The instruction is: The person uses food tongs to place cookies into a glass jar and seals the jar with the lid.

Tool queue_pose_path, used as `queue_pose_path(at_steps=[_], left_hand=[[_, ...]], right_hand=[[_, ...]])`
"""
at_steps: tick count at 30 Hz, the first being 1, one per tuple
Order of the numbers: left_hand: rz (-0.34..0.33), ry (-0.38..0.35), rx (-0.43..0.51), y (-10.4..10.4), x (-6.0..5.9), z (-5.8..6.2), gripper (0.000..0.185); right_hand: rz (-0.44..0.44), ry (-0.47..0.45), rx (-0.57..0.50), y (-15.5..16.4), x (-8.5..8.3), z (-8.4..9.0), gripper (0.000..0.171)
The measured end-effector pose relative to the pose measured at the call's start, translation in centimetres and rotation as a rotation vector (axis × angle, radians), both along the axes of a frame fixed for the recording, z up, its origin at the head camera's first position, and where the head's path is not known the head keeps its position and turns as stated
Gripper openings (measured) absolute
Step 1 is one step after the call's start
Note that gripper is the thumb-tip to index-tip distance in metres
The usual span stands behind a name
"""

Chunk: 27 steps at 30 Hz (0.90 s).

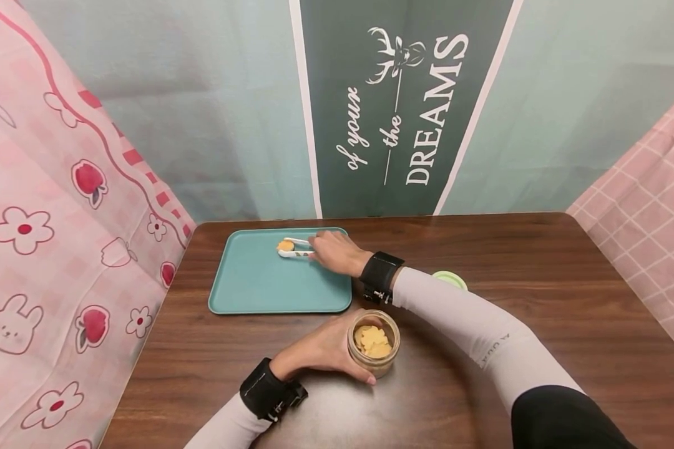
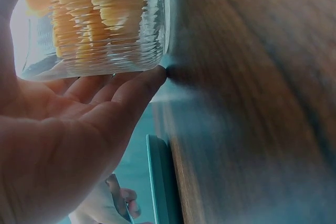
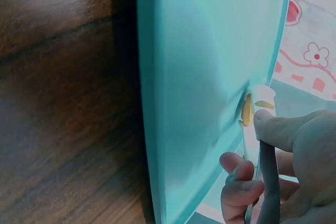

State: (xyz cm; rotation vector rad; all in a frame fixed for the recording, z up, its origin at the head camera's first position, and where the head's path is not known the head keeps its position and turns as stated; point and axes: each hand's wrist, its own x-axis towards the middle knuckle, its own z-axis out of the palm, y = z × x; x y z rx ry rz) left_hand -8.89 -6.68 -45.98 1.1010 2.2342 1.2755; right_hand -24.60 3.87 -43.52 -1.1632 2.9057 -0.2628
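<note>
Nearest the table's (image 1: 539, 268) front edge, the left forearm comes in from the near left, and the left hand (image 1: 320, 349) curls round the side of a glass jar (image 1: 374, 343); in the left wrist view the fingers (image 2: 131, 90) lie along the ribbed glass, one fingertip touching the wood at the jar's foot; the jar stands upright and uncapped, with pale yellow biscuits inside, just in front of the near right corner of the teal tray (image 1: 258, 287). The right arm, in a pale sleeve with a black wrist strap, reaches from the near right across the tray's right edge; the right hand (image 1: 334, 251) lies low over the tray's far right corner, knuckles up, fingers wrapped round the handle end of white tongs (image 1: 296, 248); the tong tips pinch a single biscuit (image 1: 285, 246) that rests on the tray by its far edge. A green lid (image 1: 452, 279) peeks out behind the right forearm, right of the tray.
</note>
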Motion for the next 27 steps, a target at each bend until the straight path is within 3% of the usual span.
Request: queue_pose_path(at_steps=[12, 27], left_hand=[[0.004, 0.029, -0.013, 0.0, -0.1, 0.0, 0.087], [0.004, -0.007, -0.017, 0.0, -0.2, 0.2, 0.087]], right_hand=[[0.015, 0.009, -0.016, 0.5, 0.5, 0.3, 0.024], [0.032, 0.033, -0.025, 1.8, 1.8, 1.1, 0.025]])
